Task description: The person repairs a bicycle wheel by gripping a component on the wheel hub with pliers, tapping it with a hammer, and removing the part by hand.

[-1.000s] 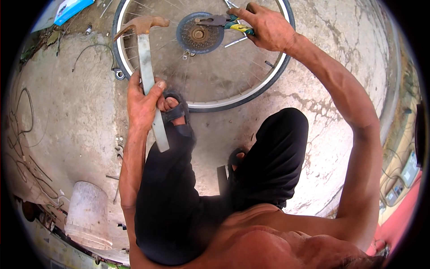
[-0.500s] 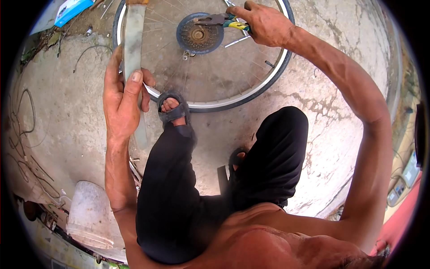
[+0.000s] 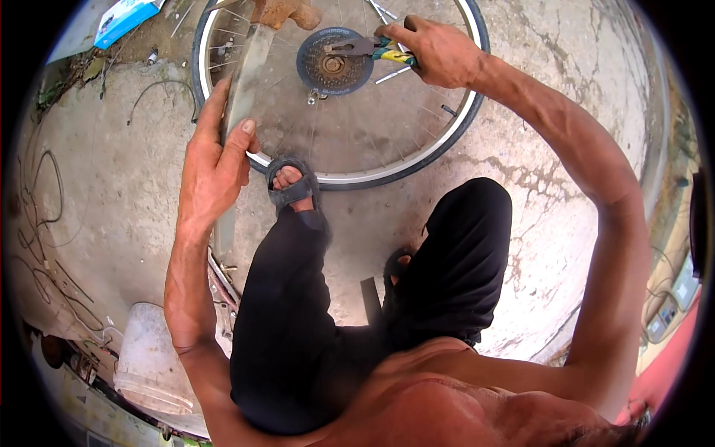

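A bicycle wheel (image 3: 417, 158) lies flat on the concrete, its rusty cog cluster (image 3: 331, 62) facing up. My right hand (image 3: 432, 51) grips the handle of a tool (image 3: 369, 48) whose head rests on the cogs. My left hand (image 3: 216, 160) is wrapped around a long grey metal bar (image 3: 246, 78), which stands steeply with a rusty head (image 3: 287, 11) at its far end above the wheel. A sandalled foot (image 3: 292, 182) presses on the near rim of the wheel.
A white bucket (image 3: 153, 361) stands at the lower left. Loose wires (image 3: 45, 223) trail over the ground on the left. A blue packet (image 3: 123, 18) lies at the upper left. Metal parts (image 3: 223, 287) rest beside my left knee.
My left hand has raised the metal bar and swung its head up and to the right, over the wheel. My right hand stays on the tool at the cogs.
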The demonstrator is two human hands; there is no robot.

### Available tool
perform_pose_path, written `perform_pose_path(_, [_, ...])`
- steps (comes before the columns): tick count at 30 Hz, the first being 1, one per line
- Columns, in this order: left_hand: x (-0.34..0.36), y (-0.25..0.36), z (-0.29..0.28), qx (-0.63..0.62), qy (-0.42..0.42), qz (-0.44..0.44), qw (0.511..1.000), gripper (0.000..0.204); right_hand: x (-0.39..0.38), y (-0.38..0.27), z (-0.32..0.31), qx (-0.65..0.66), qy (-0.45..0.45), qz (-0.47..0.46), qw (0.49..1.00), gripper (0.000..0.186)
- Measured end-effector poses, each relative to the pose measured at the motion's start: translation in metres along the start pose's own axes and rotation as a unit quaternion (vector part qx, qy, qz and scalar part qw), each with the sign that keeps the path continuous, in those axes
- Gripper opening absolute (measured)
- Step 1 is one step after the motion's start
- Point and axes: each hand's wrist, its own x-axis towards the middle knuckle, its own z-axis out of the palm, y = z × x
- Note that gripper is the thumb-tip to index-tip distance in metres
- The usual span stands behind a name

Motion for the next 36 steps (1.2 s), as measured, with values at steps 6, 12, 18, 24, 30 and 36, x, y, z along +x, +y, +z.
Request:
perform_pose_path(6, [-0.003,-0.025,0.012,-0.075,0.001,-0.023,0.997,0.065,-0.004,0.01,0.019,0.008,0.088,-0.024,0.996,0.068])
perform_pose_path(12, [-0.007,-0.029,0.016,-0.098,-0.003,-0.03,0.995,0.066,-0.001,0.011,0.006,0.126,0.087,-0.038,0.987,0.052])
perform_pose_path(18, [-0.01,-0.025,0.019,-0.094,-0.004,-0.026,0.995,0.066,-0.007,0.025,0.002,0.123,0.098,-0.069,0.985,0.052])
perform_pose_path(24, [-0.006,-0.024,0.024,-0.085,-0.014,-0.026,0.996,0.07,-0.006,0.024,-0.005,0.114,0.075,-0.058,0.989,0.049])
perform_pose_path(30, [-0.009,-0.021,0.023,-0.076,-0.016,-0.038,0.996,0.069,0.012,0.019,-0.039,0.031,0.054,-0.113,0.992,0.045])
perform_pose_path(36, [-0.011,-0.02,0.023,0.0,-0.013,0.013,1.0,0.064,0.015,0.02,-0.048,-0.005,0.024,-0.12,0.992,0.043])
